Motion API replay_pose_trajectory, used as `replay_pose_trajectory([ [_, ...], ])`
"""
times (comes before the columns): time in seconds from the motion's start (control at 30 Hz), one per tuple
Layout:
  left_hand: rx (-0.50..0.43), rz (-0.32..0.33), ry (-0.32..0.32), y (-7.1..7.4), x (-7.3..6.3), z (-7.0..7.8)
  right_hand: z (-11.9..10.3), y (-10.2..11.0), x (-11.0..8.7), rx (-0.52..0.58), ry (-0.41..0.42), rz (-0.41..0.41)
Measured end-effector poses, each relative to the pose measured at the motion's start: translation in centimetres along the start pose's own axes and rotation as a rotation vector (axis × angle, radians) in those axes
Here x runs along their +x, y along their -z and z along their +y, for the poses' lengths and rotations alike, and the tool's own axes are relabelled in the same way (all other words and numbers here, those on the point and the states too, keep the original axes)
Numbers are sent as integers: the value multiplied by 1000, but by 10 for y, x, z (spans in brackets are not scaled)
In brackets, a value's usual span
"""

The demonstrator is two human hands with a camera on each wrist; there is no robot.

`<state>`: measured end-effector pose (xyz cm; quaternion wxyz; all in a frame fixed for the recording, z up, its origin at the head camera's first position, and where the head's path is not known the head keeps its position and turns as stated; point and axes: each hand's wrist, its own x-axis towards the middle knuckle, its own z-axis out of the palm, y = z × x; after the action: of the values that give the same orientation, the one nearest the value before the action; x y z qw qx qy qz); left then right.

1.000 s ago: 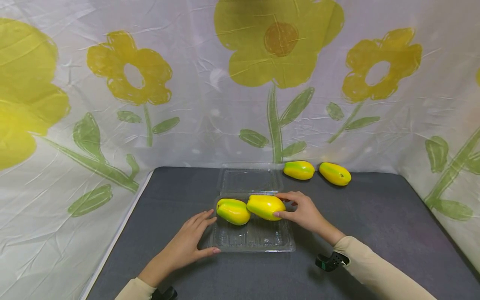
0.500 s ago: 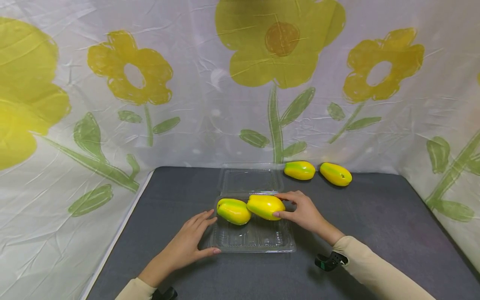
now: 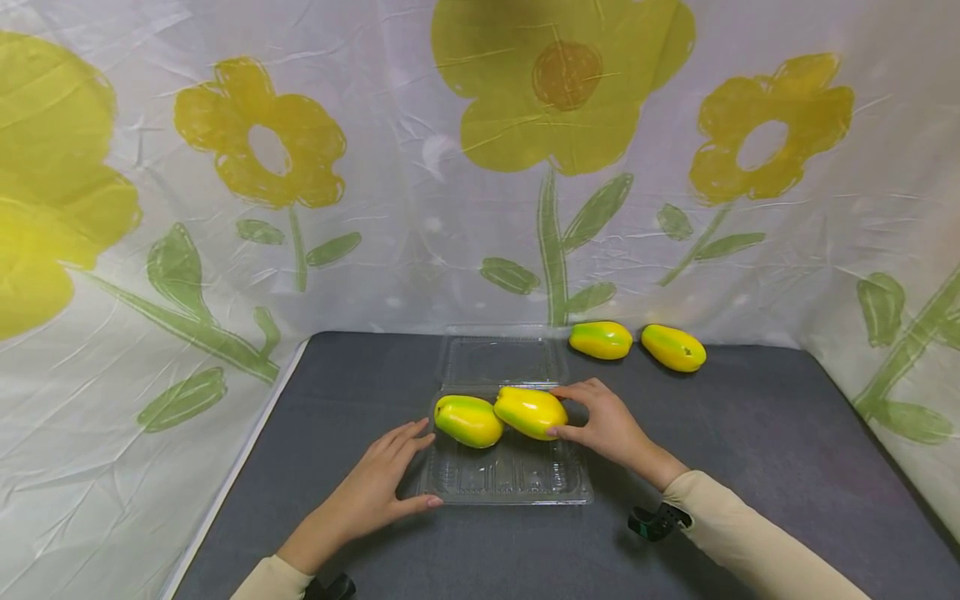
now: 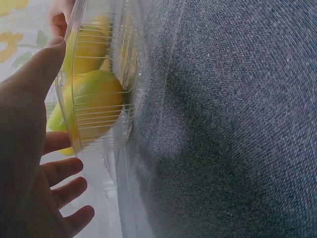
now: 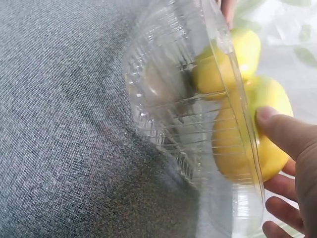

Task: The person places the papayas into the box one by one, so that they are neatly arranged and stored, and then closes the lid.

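A clear plastic clamshell container (image 3: 502, 492) lies with its lid (image 3: 501, 360) folded back. My right hand (image 3: 611, 421) grips the right end of a yellow-green papaya (image 3: 530, 412), thumb on the near side and fingers on the far side. In the right wrist view this papaya (image 5: 272, 144) sits partly above the container's rim. A second papaya (image 3: 468, 422) rests in the container's back left, its end meeting the held one. My left hand (image 3: 378, 482) has its fingers spread along the container's left side, and its thumb (image 4: 49, 57) lies at the rim in the left wrist view.
Two more papayas, one behind the container to the right (image 3: 600, 341) and one further right (image 3: 673, 348), lie along the back edge of the dark grey table (image 3: 720, 467). A white curtain with printed yellow flowers (image 3: 405, 233) encloses the back and sides.
The right hand and its papaya have shifted very slightly left and back. The left hand stays at the container's left side.
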<state>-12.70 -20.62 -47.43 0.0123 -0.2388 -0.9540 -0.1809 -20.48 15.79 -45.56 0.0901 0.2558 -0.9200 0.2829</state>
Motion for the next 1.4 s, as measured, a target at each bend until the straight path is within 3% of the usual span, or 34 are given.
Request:
replay_pose_trajectory([
  [0.77, 16, 14, -22, 2, 1, 0, 3, -4, 0, -206, 139, 12],
  [1.17, -7, 6, -7, 3, 1, 2, 0, -5, -1, -221, 132, 6],
  [1.4, -6, 6, -16, 2, 0, 1, -2, -10, -2, -200, 74, 30],
])
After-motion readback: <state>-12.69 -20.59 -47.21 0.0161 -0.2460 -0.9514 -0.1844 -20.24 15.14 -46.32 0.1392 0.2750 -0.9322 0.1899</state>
